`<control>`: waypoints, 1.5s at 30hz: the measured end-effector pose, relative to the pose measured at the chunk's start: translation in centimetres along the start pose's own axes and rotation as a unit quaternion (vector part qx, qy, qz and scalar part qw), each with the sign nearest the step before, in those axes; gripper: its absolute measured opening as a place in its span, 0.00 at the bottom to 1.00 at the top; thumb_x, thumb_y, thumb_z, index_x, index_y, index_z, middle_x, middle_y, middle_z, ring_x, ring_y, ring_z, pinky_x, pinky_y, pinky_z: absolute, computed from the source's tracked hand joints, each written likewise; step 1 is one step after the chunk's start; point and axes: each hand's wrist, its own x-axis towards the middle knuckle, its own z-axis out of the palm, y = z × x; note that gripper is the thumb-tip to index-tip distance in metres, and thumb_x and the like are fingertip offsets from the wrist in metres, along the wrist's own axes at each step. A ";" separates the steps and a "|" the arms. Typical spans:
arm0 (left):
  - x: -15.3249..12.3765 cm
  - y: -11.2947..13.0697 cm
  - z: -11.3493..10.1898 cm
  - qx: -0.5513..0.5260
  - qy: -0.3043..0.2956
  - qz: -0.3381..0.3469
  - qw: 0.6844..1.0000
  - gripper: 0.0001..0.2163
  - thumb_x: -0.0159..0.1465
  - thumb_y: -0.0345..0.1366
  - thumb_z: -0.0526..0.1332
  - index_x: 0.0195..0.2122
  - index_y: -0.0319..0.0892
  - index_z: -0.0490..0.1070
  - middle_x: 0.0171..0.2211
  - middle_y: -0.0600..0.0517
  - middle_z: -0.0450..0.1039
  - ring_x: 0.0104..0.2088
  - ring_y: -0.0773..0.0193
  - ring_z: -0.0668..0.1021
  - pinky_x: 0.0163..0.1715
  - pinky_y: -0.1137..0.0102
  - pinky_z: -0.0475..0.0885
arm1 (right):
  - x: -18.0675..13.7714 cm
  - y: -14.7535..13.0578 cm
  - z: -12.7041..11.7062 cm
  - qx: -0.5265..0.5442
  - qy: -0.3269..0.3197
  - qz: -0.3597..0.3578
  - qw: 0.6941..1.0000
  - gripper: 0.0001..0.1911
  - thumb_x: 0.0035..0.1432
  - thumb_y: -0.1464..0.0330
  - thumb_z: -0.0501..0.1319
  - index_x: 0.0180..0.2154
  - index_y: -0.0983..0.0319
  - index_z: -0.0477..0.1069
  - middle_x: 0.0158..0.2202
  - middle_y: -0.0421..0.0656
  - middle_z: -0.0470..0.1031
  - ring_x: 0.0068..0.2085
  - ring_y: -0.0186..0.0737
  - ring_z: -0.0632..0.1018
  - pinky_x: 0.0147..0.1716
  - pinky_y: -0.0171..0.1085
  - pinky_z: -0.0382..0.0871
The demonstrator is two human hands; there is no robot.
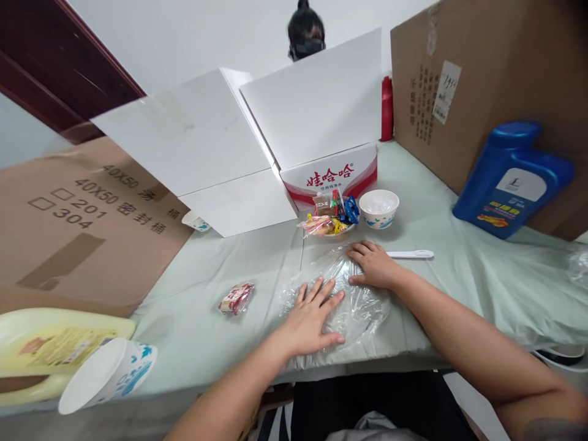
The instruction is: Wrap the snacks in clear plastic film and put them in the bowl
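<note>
A pale green surface (193, 312) carries everything, with a brown carton (454, 73) along its right edge, another carton (87, 214) along its left edge, and an opened white box (316, 104) standing toward the far edge. A clear plastic film (370, 315) lies spread and crumpled at the middle of the near edge; its outline is too irregular to show a clear long axis or pointing direction, and its creases run several ways.

A blue bottle (509, 190) stands toward the right edge. Both hands lie on the film, palms down: the left hand (316, 318) is opened wide with fingers splayed, and the right hand (374, 266), farther from the near edge, is opened less, its fingers closer together. Neither grips anything that shows.

Beyond them, toward the far edge, a paper bowl (379, 211) stands beside a pile of wrapped snacks (328, 217). A white handle (413, 254) points toward the right edge, just beside the right hand. Left of the film, well apart from it, lies a small wrapped packet (236, 299).
</note>
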 end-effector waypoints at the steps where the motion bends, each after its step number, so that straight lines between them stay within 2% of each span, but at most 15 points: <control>1: 0.2 -0.2 -0.6 -0.005 0.003 -0.004 1.000 0.39 0.55 0.60 0.61 0.65 0.52 0.55 0.69 0.45 0.44 0.67 0.40 0.51 0.62 0.42 0.47 | 0.0 0.2 0.0 -0.008 -0.006 0.005 1.000 0.43 0.50 0.49 0.66 0.62 0.62 0.61 0.64 0.54 0.59 0.64 0.62 0.57 0.59 0.54 0.53; 6: 2.1 -4.1 -2.2 0.017 0.097 -0.122 0.988 0.23 0.66 0.49 0.53 0.59 0.45 0.65 0.63 0.43 0.59 0.62 0.49 0.62 0.59 0.52 0.59 | -0.1 0.3 -0.1 -0.025 -0.039 0.022 0.999 0.52 0.45 0.42 0.64 0.65 0.62 0.56 0.67 0.55 0.53 0.66 0.66 0.50 0.61 0.57 0.47; 11: 1.8 -8.3 -0.9 0.076 0.155 -0.282 0.944 0.22 0.68 0.45 0.50 0.61 0.44 0.61 0.63 0.42 0.59 0.61 0.45 0.62 0.56 0.50 0.62 | -0.1 0.3 0.2 -0.036 -0.048 0.049 0.997 0.58 0.42 0.39 0.63 0.66 0.66 0.52 0.68 0.58 0.48 0.67 0.68 0.47 0.62 0.59 0.44; 14: 0.3 -8.5 -0.4 0.077 0.239 -0.260 0.932 0.18 0.67 0.41 0.51 0.54 0.40 0.68 0.58 0.40 0.64 0.57 0.47 0.66 0.55 0.53 0.63 | -0.1 0.4 -0.1 -0.041 -0.040 0.060 0.997 0.58 0.42 0.40 0.64 0.65 0.67 0.53 0.67 0.60 0.48 0.67 0.68 0.46 0.61 0.61 0.43; 18: -2.8 -6.2 -0.8 0.002 0.334 -0.090 0.938 0.09 0.66 0.36 0.53 0.38 0.41 0.72 0.40 0.45 0.71 0.45 0.55 0.73 0.48 0.59 0.69 | -0.6 0.2 -2.3 0.026 0.026 0.035 0.999 0.44 0.51 0.45 0.62 0.61 0.66 0.62 0.64 0.60 0.56 0.65 0.64 0.55 0.59 0.56 0.52; 20: -4.5 -4.7 -1.0 -0.059 0.299 -0.008 0.952 0.07 0.65 0.36 0.55 0.33 0.42 0.71 0.35 0.48 0.71 0.42 0.58 0.73 0.46 0.62 0.70 | -1.1 -0.1 -3.8 0.123 0.008 -0.033 0.992 0.36 0.51 0.49 0.64 0.56 0.64 0.67 0.56 0.55 0.68 0.56 0.55 0.69 0.53 0.47 0.63; 22: -6.2 -3.3 -1.0 -0.104 0.227 0.035 0.968 0.05 0.62 0.37 0.60 0.34 0.42 0.70 0.36 0.49 0.71 0.43 0.58 0.72 0.46 0.61 0.70 | -1.7 -0.7 -4.9 0.216 -0.120 -0.109 0.963 0.31 0.47 0.52 0.68 0.50 0.62 0.72 0.44 0.47 0.76 0.43 0.45 0.76 0.42 0.38 0.68; 25: -8.4 -2.1 -0.2 -0.120 0.122 0.021 0.985 0.18 0.52 0.40 0.69 0.42 0.43 0.69 0.47 0.46 0.70 0.52 0.52 0.70 0.52 0.57 0.69 | -2.5 -2.0 -5.3 0.228 -0.327 -0.154 0.904 0.26 0.40 0.57 0.73 0.41 0.60 0.76 0.33 0.39 0.76 0.32 0.36 0.75 0.31 0.32 0.65; 27: -9.5 -2.0 0.6 -0.117 0.082 -0.007 0.990 0.22 0.51 0.37 0.70 0.46 0.44 0.68 0.55 0.44 0.66 0.58 0.49 0.65 0.56 0.54 0.65 | -2.7 -2.9 -4.8 0.165 -0.371 -0.141 0.903 0.22 0.38 0.61 0.74 0.37 0.60 0.77 0.31 0.38 0.76 0.29 0.34 0.73 0.28 0.32 0.61; 31: -10.7 -2.6 1.8 -0.162 0.077 -0.021 0.984 0.03 0.61 0.30 0.60 0.36 0.44 0.70 0.59 0.46 0.64 0.64 0.52 0.60 0.60 0.54 0.61 | -2.8 -3.8 -4.1 0.054 -0.359 -0.132 0.922 0.09 0.42 0.68 0.71 0.29 0.60 0.77 0.26 0.37 0.75 0.27 0.34 0.71 0.26 0.33 0.56; 35: -10.8 -3.6 1.7 -0.293 0.123 -0.036 0.947 0.06 0.66 0.34 0.55 0.32 0.43 0.68 0.52 0.45 0.71 0.60 0.54 0.67 0.57 0.56 0.65 | -2.8 -2.8 -5.0 0.158 -0.334 -0.164 0.915 0.02 0.47 0.72 0.65 0.28 0.62 0.75 0.26 0.38 0.74 0.28 0.33 0.72 0.27 0.32 0.59; 38: -10.3 -4.5 1.2 -0.417 0.175 -0.109 0.885 0.07 0.66 0.39 0.55 0.34 0.42 0.65 0.38 0.47 0.77 0.44 0.58 0.79 0.45 0.61 0.74 | -3.1 -1.6 -6.0 0.333 -0.301 -0.162 0.879 0.04 0.53 0.68 0.61 0.30 0.63 0.69 0.30 0.40 0.75 0.31 0.33 0.74 0.29 0.32 0.64; 41: -9.0 -5.7 0.4 -0.478 0.178 -0.169 0.843 0.10 0.63 0.44 0.58 0.35 0.42 0.63 0.25 0.54 0.73 0.22 0.66 0.76 0.25 0.71 0.73 | -3.1 -0.8 -6.3 0.443 -0.337 -0.095 0.825 0.08 0.54 0.65 0.60 0.31 0.61 0.63 0.29 0.40 0.75 0.28 0.34 0.76 0.26 0.32 0.66; 43: -7.7 -6.6 -0.2 -0.468 0.178 -0.187 0.845 0.12 0.61 0.45 0.60 0.35 0.42 0.63 0.23 0.57 0.71 0.17 0.70 0.71 0.19 0.73 0.68 | -2.8 -0.4 -6.1 0.456 -0.335 -0.054 0.823 0.09 0.52 0.64 0.61 0.33 0.61 0.62 0.27 0.38 0.73 0.25 0.34 0.75 0.23 0.32 0.64; 45: -6.2 -7.5 -0.6 -0.432 0.200 -0.202 0.856 0.12 0.59 0.45 0.60 0.35 0.42 0.64 0.22 0.57 0.69 0.17 0.70 0.70 0.19 0.74 0.67 | -2.1 0.1 -5.5 0.446 -0.276 -0.029 0.851 0.11 0.50 0.64 0.63 0.35 0.61 0.65 0.27 0.37 0.72 0.24 0.34 0.74 0.23 0.32 0.64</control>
